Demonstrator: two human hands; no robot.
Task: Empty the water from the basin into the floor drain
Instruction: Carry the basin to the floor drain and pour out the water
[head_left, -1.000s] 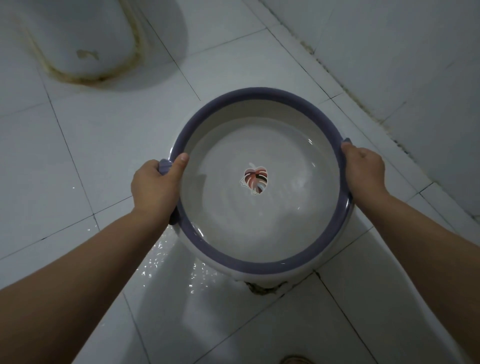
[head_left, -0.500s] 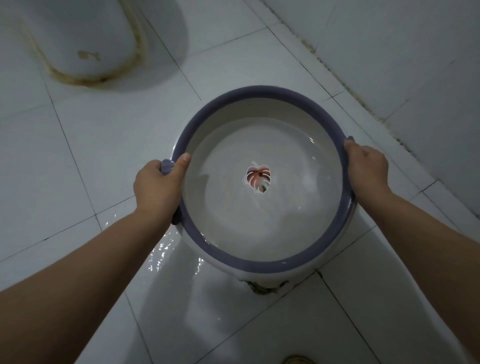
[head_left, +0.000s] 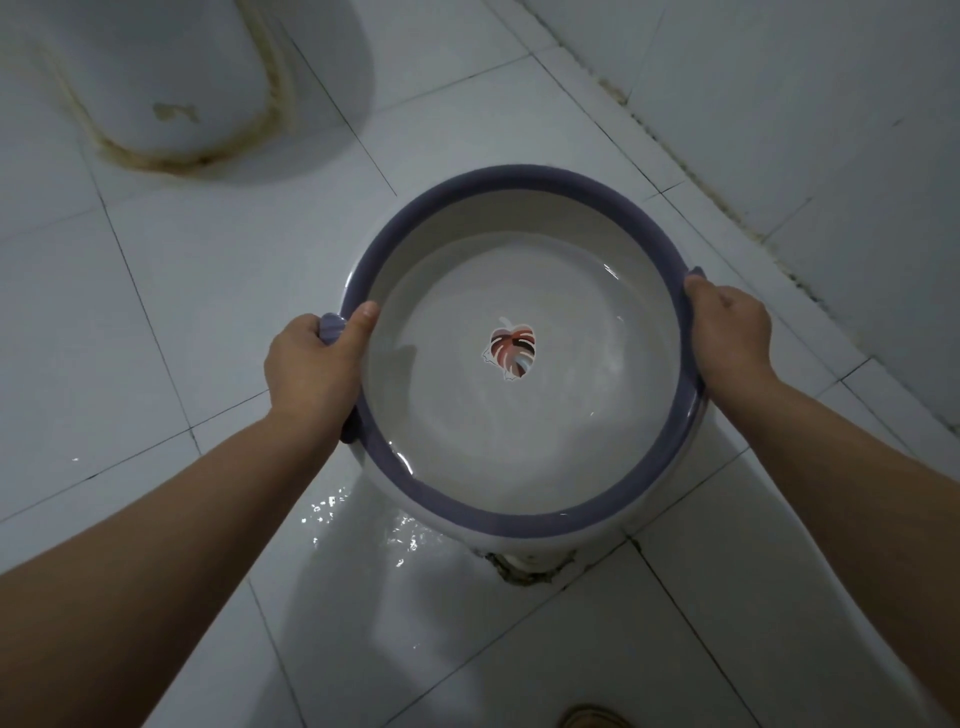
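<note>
Change: almost none; the basin (head_left: 519, 525) hangs in nearly the same place between the two hands, and only the glints on the wet patch (head_left: 363, 525) have shifted.
Left hand (head_left: 311, 364): clamped on the rim at the purple lug (head_left: 331, 326), thumb hooked inside, fingers curled under and out of sight.
Right hand (head_left: 732, 332): grasping the opposite rim at its lug; the fingers are wrapped below and hidden, so only the back of the hand shows.
Basin: held off the tiled floor (head_left: 182, 312), roughly level, with a leaf sticker (head_left: 511, 349) at its centre.
Water (head_left: 519, 431): plenty left, lapping close to the near-left rim.
Floor drain (head_left: 524, 569): a rough-edged opening at a tile joint, directly under the near edge of the basin and partly covered by it.
Stage, as judged: pour barely begun; the floor is wet on the near-left, off the drain.
Recommendation: lower the basin close to the floor, bring the near rim over the opening, then raise the far rim slowly with both hands matched so one narrow stream falls.
Risk: uneven tilt sends water across the tiles towards the toilet base (head_left: 171, 78) rather than down.
</note>
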